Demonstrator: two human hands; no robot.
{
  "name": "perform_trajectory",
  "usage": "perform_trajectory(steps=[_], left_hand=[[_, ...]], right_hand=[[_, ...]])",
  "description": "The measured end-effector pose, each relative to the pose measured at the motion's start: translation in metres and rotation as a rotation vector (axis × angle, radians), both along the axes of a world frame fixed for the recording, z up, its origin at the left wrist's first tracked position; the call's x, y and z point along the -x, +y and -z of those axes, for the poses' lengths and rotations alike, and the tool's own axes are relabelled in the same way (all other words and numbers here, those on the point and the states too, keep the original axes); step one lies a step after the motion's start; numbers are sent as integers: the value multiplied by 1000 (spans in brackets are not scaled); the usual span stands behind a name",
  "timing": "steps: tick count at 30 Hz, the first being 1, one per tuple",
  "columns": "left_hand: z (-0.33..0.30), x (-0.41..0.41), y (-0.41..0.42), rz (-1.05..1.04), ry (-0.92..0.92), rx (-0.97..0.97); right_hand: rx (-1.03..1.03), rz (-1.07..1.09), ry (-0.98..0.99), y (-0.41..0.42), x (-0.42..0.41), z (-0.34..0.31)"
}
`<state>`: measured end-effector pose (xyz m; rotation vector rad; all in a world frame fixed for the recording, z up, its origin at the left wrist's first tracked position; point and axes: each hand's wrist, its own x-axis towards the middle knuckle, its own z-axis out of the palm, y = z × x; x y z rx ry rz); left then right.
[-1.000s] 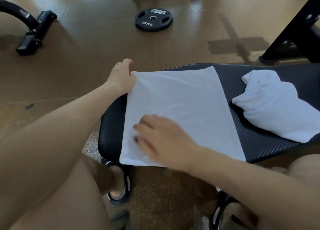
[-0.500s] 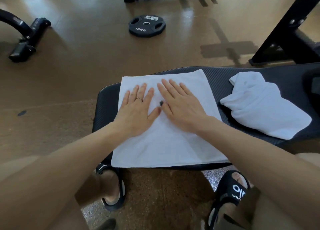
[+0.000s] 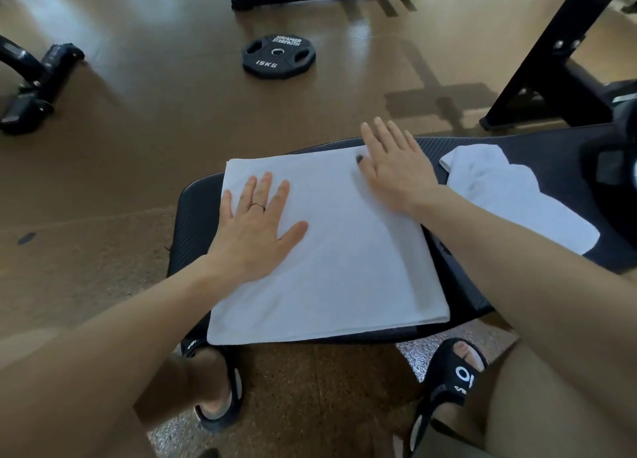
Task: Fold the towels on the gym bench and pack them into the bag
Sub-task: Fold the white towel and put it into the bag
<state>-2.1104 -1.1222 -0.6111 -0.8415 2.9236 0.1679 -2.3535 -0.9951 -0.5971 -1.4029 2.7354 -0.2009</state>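
The gym bench point(image 3: 193, 216) runs out of view on its right, where a dark blurred object point(image 3: 617, 161) covers its surface; what that is cannot be told. Two white towels lie on the bench: a folded towel point(image 3: 344, 268) at its left end, its near edge overhanging the bench's front, and a rumpled towel point(image 3: 517, 195) just right of it. The left hand point(image 3: 251, 230) presses flat on the folded towel, fingers spread, holding nothing. The right hand point(image 3: 396, 168) lies flat at its far right corner, fingers straight. One weight plate point(image 3: 278, 56) sits on the floor well beyond the bench.
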Motion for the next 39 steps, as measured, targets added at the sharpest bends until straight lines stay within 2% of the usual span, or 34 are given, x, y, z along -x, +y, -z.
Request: perform_trajectory(steps=[2, 4, 9, 12, 14, 17, 20, 24, 28, 35, 39], left_hand=[[-3, -1, 3, -47, -3, -21], [-12, -9, 12, 3, 32, -2], [-39, -72, 58, 489, 83, 47], [-34, -102, 67, 693, -16, 225], [-30, -111, 67, 781, 8, 328], [-26, -121, 64, 792, 93, 348], [-28, -128, 60, 773, 92, 330], [-37, -130, 62, 812, 68, 334], [-36, -123, 69, 790, 122, 365], [-28, -109, 78, 887, 136, 372], [-30, -115, 73, 931, 132, 350]], right_hand=[[18, -130, -13, 0, -21, -8], [17, -259, -30, 9, -40, -13], [91, -505, -82, 68, -75, -22], [68, -576, -137, 109, -92, -26], [-23, -637, -91, 134, -103, -21], [-159, -701, 54, 159, -109, -3], [-151, -685, 159, 171, -108, 9], [-79, -672, 174, 180, -111, 15], [-31, -687, 209, 181, -116, 10], [-54, -802, 253, 173, -149, 18], [17, -867, 220, 182, -140, 21]])
